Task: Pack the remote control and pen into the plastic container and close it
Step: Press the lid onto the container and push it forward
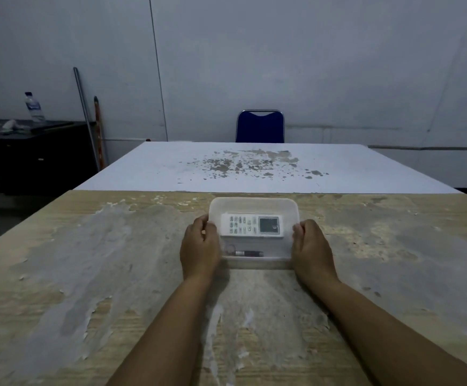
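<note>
A clear plastic container (254, 204) sits on the worn wooden table in front of me. Through its translucent top I see a white remote control (252, 224) lying sideways, buttons left and screen right. A dark pen (247, 253) lies along the container's near wall. A translucent lid seems to lie over the container, its near edge slightly raised. My left hand (199, 247) grips the container's left end, thumb on top. My right hand (311, 246) grips the right end the same way.
A white tabletop (254, 165) with chipped paint adjoins the far side of the wooden table (115, 274). A blue chair (259, 126) stands behind it. At the far left a dark cabinet (32, 151) holds a water bottle (34, 107), with poles leaning beside it.
</note>
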